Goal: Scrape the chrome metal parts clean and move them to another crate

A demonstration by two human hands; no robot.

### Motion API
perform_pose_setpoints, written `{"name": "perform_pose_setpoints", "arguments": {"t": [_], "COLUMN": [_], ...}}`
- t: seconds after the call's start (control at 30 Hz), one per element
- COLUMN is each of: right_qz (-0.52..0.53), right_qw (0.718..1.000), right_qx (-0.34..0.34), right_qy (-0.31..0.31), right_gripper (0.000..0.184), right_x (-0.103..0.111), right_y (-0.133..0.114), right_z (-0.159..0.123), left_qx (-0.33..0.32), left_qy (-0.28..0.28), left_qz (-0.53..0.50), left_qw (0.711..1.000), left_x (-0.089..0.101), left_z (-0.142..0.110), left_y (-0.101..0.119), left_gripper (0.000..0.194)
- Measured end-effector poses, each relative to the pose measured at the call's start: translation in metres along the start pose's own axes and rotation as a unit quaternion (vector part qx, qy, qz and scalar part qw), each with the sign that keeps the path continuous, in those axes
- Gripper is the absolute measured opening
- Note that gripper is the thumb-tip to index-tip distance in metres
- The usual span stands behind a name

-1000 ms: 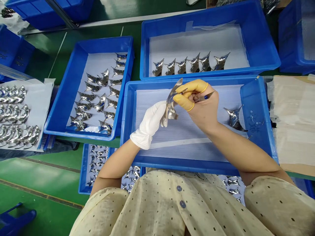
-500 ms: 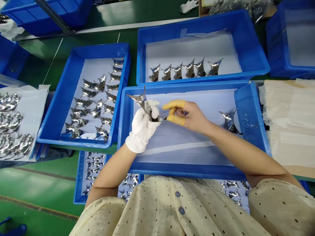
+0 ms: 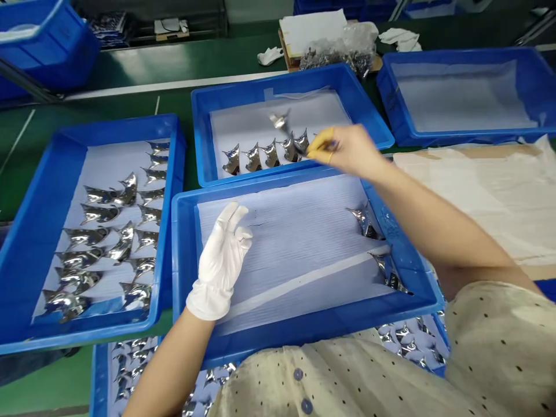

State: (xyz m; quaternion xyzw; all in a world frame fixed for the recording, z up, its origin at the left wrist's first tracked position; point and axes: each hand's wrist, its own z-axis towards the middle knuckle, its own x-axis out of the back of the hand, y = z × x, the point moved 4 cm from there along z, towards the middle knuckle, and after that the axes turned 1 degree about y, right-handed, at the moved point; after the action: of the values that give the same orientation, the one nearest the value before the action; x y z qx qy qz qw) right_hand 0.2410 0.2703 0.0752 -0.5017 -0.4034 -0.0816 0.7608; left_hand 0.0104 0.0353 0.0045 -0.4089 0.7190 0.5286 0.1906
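My right hand (image 3: 347, 149), with yellow finger cots on thumb and forefinger, reaches out over the far blue tray (image 3: 200, 136). It pinches a shiny curved metal piece (image 3: 281, 123), blurred by motion, just above a row of several similar pieces (image 3: 256, 156) standing in that tray. My left hand (image 3: 222, 250), in a white glove, hovers with fingers spread and nothing in it over the left part of the near blue tray (image 3: 181, 255). Two more metal pieces (image 3: 365, 223) lie at that tray's right end.
On the left, a blue tray (image 3: 26, 231) holds several metal pieces (image 3: 108, 231). A lined blue tray (image 3: 460, 98) stands at the back right, with white sheets (image 3: 478, 191) in front of it. A lower tray of pieces (image 3: 130, 359) sits under the near one.
The metal piece passed from my left hand to my right hand, which carried it away over the far tray. My left hand opened and dropped back. The view tilted up.
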Motion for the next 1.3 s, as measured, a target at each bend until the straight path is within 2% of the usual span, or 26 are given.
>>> {"name": "perform_pose_setpoints", "arguments": {"t": [0.03,0.1,0.17,0.23,0.3,0.43,0.53,0.6,0.63,0.67,0.73,0.77,0.83,0.9,1.0,1.07,1.13,1.23,1.3], "right_qz": [-0.104,-0.266,-0.336,-0.349,-0.334,-0.29,-0.284,-0.289,-0.289,-0.29,-0.288,-0.291,-0.293,-0.293,-0.289,-0.289,-0.257,-0.074,0.062], "right_qw": [0.993,0.945,0.908,0.899,0.905,0.928,0.939,0.943,0.946,0.948,0.946,0.94,0.937,0.938,0.937,0.936,0.947,0.98,0.976], "right_qx": [-0.041,-0.178,-0.247,-0.265,-0.259,-0.228,-0.195,-0.162,-0.143,-0.129,-0.123,-0.127,-0.142,-0.157,-0.169,-0.162,-0.126,-0.011,0.066], "right_qy": [0.037,0.069,0.03,-0.014,-0.038,-0.043,-0.008,0.036,0.036,0.022,-0.09,-0.126,-0.127,-0.102,-0.098,-0.115,-0.144,-0.184,-0.198], "right_gripper": [0.006,0.01,0.02,0.029,0.034,0.037,0.039,0.04,0.041,0.041,0.039,0.04,0.05,0.064,0.062,0.04,0.009,0.018,0.016], "right_x": [0.025,0.066,0.086,0.089,0.084,0.073,0.079,0.082,0.079,0.073,0.046,0.032,0.01,-0.003,-0.004,0.0,-0.002,-0.021,-0.037], "right_y": [0.024,0.074,0.113,0.138,0.151,0.157,0.141,0.119,0.106,0.093,0.075,0.07,0.068,0.074,0.075,0.059,0.028,-0.035,-0.073], "right_z": [0.013,0.031,0.038,0.038,0.036,0.038,0.032,0.014,-0.001,-0.019,-0.061,-0.082,-0.117,-0.137,-0.143,-0.137,-0.127,-0.114,-0.109], "left_qx": [-0.004,-0.004,-0.002,-0.004,-0.006,-0.016,-0.023,-0.021,-0.019,-0.016,-0.012,-0.008,0.0,0.007,0.004,-0.007,-0.025,-0.051,-0.056], "left_qy": [0.003,0.005,0.004,0.006,0.011,0.007,-0.002,-0.004,-0.005,-0.006,-0.007,-0.01,-0.021,-0.034,-0.042,-0.052,-0.068,-0.114,-0.149], "left_qz": [0.005,0.013,0.02,0.027,0.028,0.029,0.035,0.036,0.037,0.039,0.045,0.049,0.056,0.062,0.08,0.118,0.192,0.328,0.38], "left_qw": [1.0,1.0,1.0,1.0,1.0,0.999,0.999,0.999,0.999,0.999,0.999,0.999,0.998,0.997,0.996,0.992,0.979,0.936,0.911], "left_x": [0.001,0.002,0.003,0.002,0.002,0.003,0.003,0.003,0.002,0.001,-0.001,-0.003,-0.006,-0.009,-0.008,-0.009,-0.011,-0.018,-0.022], "left_z": [0.0,0.001,0.003,0.005,0.006,0.006,0.004,0.002,0.001,0.0,-0.001,-0.002,-0.002,-0.002,-0.002,-0.004,-0.007,-0.012,-0.014], "left_y": [0.001,0.001,0.001,0.0,0.0,0.0,0.002,0.003,0.004,0.004,0.004,0.003,0.001,-0.003,-0.01,-0.014,-0.017,-0.02,-0.021], "left_gripper": [0.037,0.035,0.034,0.036,0.039,0.043,0.041,0.042,0.042,0.041,0.038,0.036,0.034,0.033,0.028,0.025,0.027,0.041,0.051]}}
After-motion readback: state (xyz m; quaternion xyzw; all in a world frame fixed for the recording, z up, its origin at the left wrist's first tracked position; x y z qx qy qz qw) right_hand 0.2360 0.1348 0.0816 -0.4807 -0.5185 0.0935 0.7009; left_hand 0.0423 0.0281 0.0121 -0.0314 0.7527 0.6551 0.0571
